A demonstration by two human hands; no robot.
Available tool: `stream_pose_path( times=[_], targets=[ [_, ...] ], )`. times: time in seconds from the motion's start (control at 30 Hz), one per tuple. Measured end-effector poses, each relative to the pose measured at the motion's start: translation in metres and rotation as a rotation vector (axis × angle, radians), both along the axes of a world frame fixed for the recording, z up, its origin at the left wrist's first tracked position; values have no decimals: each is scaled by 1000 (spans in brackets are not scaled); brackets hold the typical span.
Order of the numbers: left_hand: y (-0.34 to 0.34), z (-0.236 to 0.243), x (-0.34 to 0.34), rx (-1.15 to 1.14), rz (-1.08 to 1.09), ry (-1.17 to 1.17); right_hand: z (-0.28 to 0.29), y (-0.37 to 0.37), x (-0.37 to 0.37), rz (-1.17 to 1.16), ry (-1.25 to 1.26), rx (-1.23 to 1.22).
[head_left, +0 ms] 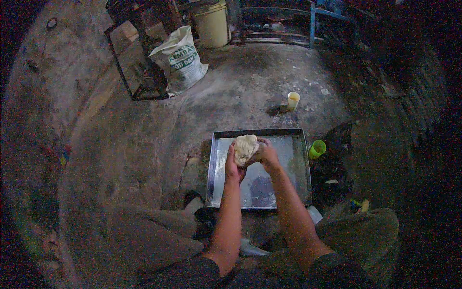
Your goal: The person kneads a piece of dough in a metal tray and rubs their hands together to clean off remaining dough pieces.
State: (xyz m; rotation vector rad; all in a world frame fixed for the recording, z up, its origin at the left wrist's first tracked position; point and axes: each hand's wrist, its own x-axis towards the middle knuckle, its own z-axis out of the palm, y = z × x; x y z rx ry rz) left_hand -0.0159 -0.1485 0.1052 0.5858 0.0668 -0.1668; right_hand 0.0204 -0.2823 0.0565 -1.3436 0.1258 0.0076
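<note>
A pale lump of dough (246, 148) is held up between my two hands, over a shallow metal tray (293, 180) on the floor. My left hand (234, 167) cups the lump from its left side and below, thumb up along it. On the other side my right hand (265, 155) grips it with curled fingers, partly hidden behind the dough. The tray's base looks wet or greasy, with a darker patch near its front.
A green cup (317, 149) stands just right of the tray, and a pale cup (293, 101) stands farther off. Behind on the left are a white sack (182, 62), a dark frame (126, 72) and a cream bucket (211, 26). My bent legs flank the tray's near side.
</note>
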Motion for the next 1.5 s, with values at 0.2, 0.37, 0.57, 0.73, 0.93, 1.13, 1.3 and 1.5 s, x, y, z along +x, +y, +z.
stream_pose_path(
  times=[0.2,0.37,0.57,0.73,0.93,1.13,1.3,1.5],
  targets=[
    [18,-12,4,278,161,148,77,18,-11,264,205,25],
    [21,-15,3,554,46,119,60,21,-33,476,423,151],
    [33,-27,22,518,8,-168,63,31,-35,531,351,25],
    [22,-44,21,993,228,-136,42,36,-45,351,44,-140],
    [3,-102,37,1390,131,-416,-40,23,-24,25,166,37],
    [3,-148,23,1627,261,-169,-45,10,-22,-180,220,-788],
    [11,-165,-2,1584,-108,27,-106,-11,-60,-172,318,-1098],
    [18,-158,-2,1531,-115,95,-104,13,-91,-157,-124,-1592]
  ],
)
